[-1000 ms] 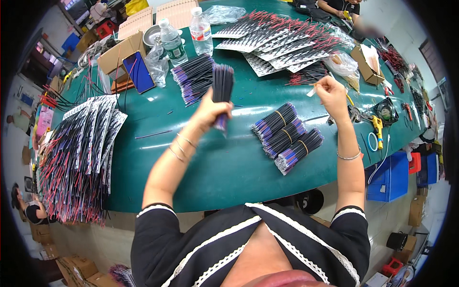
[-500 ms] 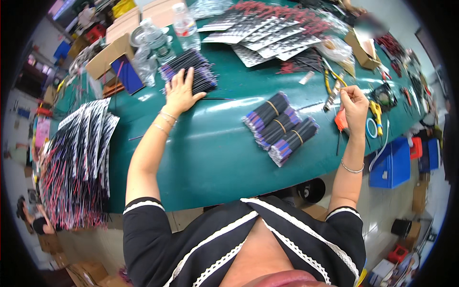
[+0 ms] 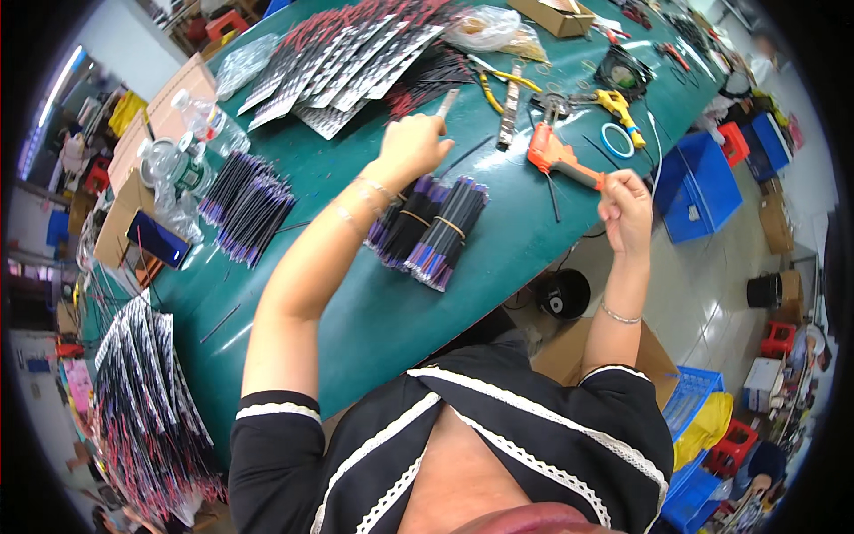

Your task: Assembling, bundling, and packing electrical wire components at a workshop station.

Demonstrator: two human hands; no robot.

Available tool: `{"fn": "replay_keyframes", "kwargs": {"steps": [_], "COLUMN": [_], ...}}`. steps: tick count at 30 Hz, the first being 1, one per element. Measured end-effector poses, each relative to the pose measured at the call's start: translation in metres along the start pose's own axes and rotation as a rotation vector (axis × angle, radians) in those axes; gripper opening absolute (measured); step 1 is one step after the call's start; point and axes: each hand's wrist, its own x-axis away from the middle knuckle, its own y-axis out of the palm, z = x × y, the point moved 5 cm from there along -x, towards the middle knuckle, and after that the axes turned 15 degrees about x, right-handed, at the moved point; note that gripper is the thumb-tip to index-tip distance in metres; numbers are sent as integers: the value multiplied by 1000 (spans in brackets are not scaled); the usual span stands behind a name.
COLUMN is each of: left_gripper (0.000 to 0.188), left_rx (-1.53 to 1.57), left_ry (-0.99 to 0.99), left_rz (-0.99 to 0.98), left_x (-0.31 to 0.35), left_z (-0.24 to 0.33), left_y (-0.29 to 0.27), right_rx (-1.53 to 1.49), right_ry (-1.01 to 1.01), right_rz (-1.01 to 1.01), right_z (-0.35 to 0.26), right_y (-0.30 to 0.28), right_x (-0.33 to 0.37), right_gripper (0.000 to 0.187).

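Observation:
My left hand (image 3: 414,149) hovers over the table beyond the banded bundles, thumb and fingers apart, and nothing shows in it. Close to its fingertips lies a small pale strip (image 3: 449,102). Below the hand, bundles of black wires with purple ends (image 3: 447,233) sit tied with rubber bands, partly covered by my left wrist. My right hand (image 3: 625,209) is closed at the table's right edge, overlapping the handle end of an orange glue gun (image 3: 560,158). What its curled fingers hold, if anything, is hidden. A loose pile of black wires (image 3: 247,206) lies further left.
Fanned wire-covered sheets (image 3: 342,67) lie at the back; more hang over the left edge (image 3: 147,392). Plastic bottles (image 3: 209,125) and a phone (image 3: 158,238) stand or lie at the left. Yellow-handled pliers (image 3: 489,93), blue tape (image 3: 616,141) and a yellow tool (image 3: 620,116) lie right.
My left hand has left the loose wire pile and moved right, past the banded bundles. My right hand remains closed near the glue gun. The whole view has turned rightward.

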Motion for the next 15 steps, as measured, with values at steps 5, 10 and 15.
{"fn": "replay_keyframes", "kwargs": {"steps": [5,10,15], "left_gripper": [28,19,11], "left_rx": [-37,152,263], "left_ry": [-192,-53,40], "left_rz": [-283,-240,-74], "left_x": [-40,-50,-36], "left_z": [-36,-31,-44], "left_y": [82,74,5], "right_rx": [-151,-296,-150], "right_ry": [354,896,1255], "right_rz": [-266,-173,247], "right_z": [52,202,343], "right_y": [-17,-35,-22], "right_x": [73,156,173], "right_gripper": [5,8,12]}}
